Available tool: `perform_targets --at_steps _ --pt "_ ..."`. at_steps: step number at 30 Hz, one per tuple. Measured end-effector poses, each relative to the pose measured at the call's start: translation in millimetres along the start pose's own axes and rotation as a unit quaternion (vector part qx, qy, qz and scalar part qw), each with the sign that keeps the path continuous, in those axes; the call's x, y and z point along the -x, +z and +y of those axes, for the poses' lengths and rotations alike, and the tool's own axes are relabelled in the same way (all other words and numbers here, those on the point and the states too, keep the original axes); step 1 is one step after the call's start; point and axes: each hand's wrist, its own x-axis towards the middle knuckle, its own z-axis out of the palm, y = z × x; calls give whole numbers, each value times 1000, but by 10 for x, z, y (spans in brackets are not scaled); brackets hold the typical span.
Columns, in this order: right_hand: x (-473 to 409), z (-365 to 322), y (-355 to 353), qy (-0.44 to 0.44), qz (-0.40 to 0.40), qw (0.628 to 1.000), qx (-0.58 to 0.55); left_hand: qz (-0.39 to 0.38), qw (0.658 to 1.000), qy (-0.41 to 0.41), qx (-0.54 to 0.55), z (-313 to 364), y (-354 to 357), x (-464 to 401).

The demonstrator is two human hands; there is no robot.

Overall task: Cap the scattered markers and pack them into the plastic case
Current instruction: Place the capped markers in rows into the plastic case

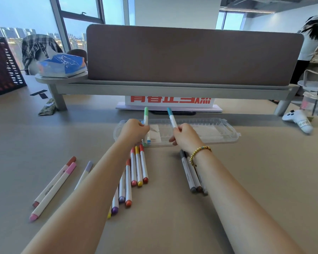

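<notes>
Our left forearm [92, 180] covers parts of the markers under it [122, 191], and our right forearm [233, 189] hides part of the grey markers [188, 173]. We cannot read the red sign [170, 101], its top hidden behind the shelf [173, 88].

At your 12 o'clock: clear plastic case [218, 133], brown divider panel [191, 55], red characters on a white sign [170, 101]. Your left hand [132, 132] has the green-capped marker [146, 118], right hand [185, 137] the teal-capped one [172, 117]. 9 o'clock: pink marker [53, 191]. 11 o'clock: blue shoe [62, 66], plaid cloth [37, 46]. Your right wrist: yellow bead bracelet [198, 153]
</notes>
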Motion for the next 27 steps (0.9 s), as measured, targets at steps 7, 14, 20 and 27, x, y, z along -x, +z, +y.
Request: perform_targets --at_steps 7,14,20,27 --pt "-289 30 16 4 14 1000 -3 -18 998 32 -56 137 82 -275" --pt "-459 92 21 17 17 1000 0 -42 992 50 -106 108 295 -427" --pt "-433 118 33 13 9 1000 -6 -14 978 74 -193 129 350 -414" --pt "-418 113 80 7 1 1000 -1 -3 946 123 -301 45 328 -387"
